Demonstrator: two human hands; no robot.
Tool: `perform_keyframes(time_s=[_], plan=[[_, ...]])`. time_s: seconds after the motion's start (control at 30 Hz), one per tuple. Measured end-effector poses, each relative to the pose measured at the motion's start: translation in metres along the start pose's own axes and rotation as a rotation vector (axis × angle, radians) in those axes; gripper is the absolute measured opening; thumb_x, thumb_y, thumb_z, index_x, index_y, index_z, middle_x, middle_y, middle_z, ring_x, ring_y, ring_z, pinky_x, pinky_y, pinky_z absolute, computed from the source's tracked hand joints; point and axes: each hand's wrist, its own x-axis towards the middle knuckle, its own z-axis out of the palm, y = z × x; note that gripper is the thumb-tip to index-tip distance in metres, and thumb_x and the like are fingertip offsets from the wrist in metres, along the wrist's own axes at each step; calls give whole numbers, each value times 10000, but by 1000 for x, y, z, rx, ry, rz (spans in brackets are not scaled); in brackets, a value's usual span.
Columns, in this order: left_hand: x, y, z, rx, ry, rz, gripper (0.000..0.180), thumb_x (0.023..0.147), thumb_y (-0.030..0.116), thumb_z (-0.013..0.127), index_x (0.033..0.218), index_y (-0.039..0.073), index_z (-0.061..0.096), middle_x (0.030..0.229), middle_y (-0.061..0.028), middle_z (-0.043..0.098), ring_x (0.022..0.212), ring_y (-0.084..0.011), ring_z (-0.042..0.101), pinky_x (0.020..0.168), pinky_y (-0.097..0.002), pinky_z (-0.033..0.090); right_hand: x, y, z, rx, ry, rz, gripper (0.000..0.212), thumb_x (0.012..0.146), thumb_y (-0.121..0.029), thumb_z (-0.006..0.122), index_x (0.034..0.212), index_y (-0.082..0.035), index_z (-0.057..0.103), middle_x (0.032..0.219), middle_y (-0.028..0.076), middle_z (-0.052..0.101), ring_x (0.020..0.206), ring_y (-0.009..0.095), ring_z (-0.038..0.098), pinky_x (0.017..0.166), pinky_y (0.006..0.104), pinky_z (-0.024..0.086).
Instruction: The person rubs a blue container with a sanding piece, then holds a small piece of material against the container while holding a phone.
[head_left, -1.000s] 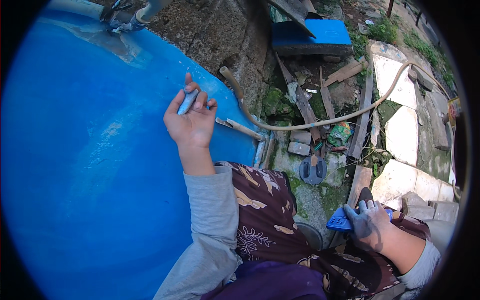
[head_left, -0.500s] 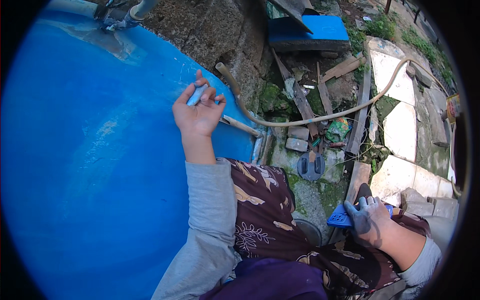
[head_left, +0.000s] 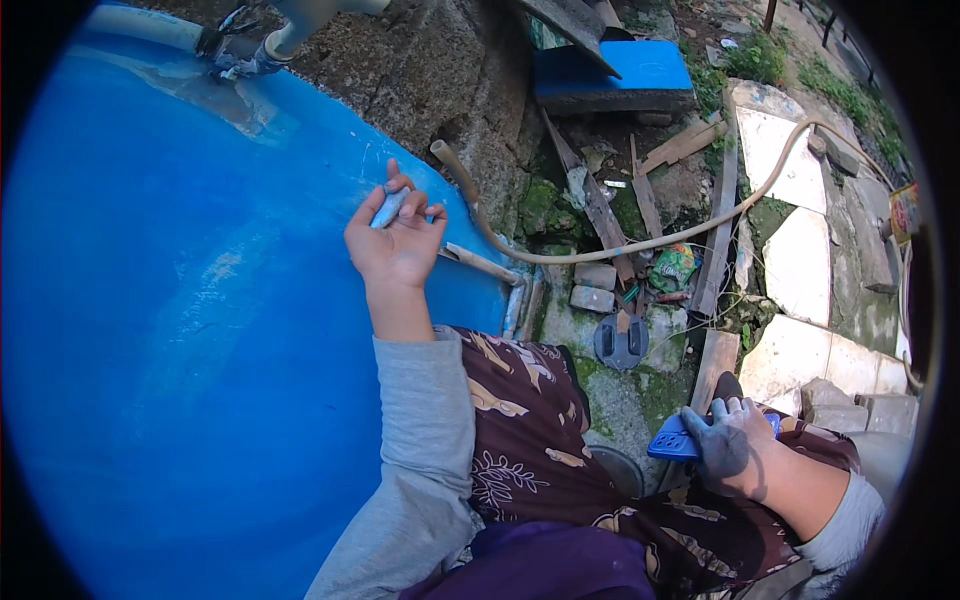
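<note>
My left hand (head_left: 395, 252), palm up over a large blue painted surface (head_left: 250, 330), is closed on a small, smooth, pale blue-white piece (head_left: 388, 209) pinched between thumb and fingers. Its exact kind cannot be made out. Down at the right, beside my patterned dark clothing (head_left: 540, 400), my right hand (head_left: 737, 450) wraps over a blue plastic piece with round holes (head_left: 672, 443). Grey smears cover the back and fingers of that hand. Part of the blue piece is hidden under the palm.
A beige hose (head_left: 640, 244) curves across the ground. Wooden planks (head_left: 715, 270), grey bricks (head_left: 594, 286), a round dark grey lid-like disc (head_left: 621, 342) and a green wrapper (head_left: 672, 268) lie around. Pale slabs (head_left: 798, 255) are at the right. A pipe (head_left: 145, 27) crosses the upper left.
The view has shifted slightly. A blurred pale pipe-like shape at the top left reaches farther into view. Both hands keep their grip with hardly any movement.
</note>
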Motion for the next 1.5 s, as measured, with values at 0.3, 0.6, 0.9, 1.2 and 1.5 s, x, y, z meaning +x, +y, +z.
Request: perform_keyframes(time_s=[0.3, 0.6, 0.9, 1.2, 1.5], plan=[[8, -4, -5, -75, -77, -47, 358, 966, 164, 349, 1259, 62, 528, 862, -14, 507, 638, -134, 405, 731, -331, 295, -5, -1, 3, 4, 26, 36, 639, 795, -212, 578, 1388, -11, 453, 1123, 229, 579, 1059, 344, 564, 921, 400, 406], [-11, 14, 0, 26, -202, 85, 355, 962, 158, 357, 1254, 64, 536, 877, -15, 508, 654, -147, 411, 741, -345, 313, -5, -5, -7, -30, 7, 19, 638, 800, -210, 574, 1396, -20, 448, 1122, 224, 580, 1062, 336, 564, 914, 401, 410], [-17, 11, 3, -38, -182, 99, 367, 963, 178, 354, 1270, 70, 526, 879, -11, 523, 643, -144, 411, 727, -336, 306, -6, -4, -8, 0, -2, 41, 616, 818, -206, 546, 1395, -15, 448, 1123, 233, 575, 1057, 343, 566, 927, 413, 404], [-3, 1, 1, 32, -86, 59, 359, 949, 161, 379, 1260, 71, 534, 880, 8, 535, 613, -144, 406, 699, -343, 316, -7, -3, -7, 10, -55, 59, 646, 809, -216, 563, 1407, -11, 431, 1162, 248, 561, 1109, 356, 549, 962, 414, 388], [1, -1, 1, 7, -80, 22, 369, 957, 165, 365, 1276, 69, 525, 891, 9, 541, 609, -143, 400, 707, -347, 323, -7, -3, -4, -4, -50, 51, 679, 790, -230, 601, 1409, -16, 423, 1164, 239, 564, 1094, 347, 555, 950, 412, 393]])
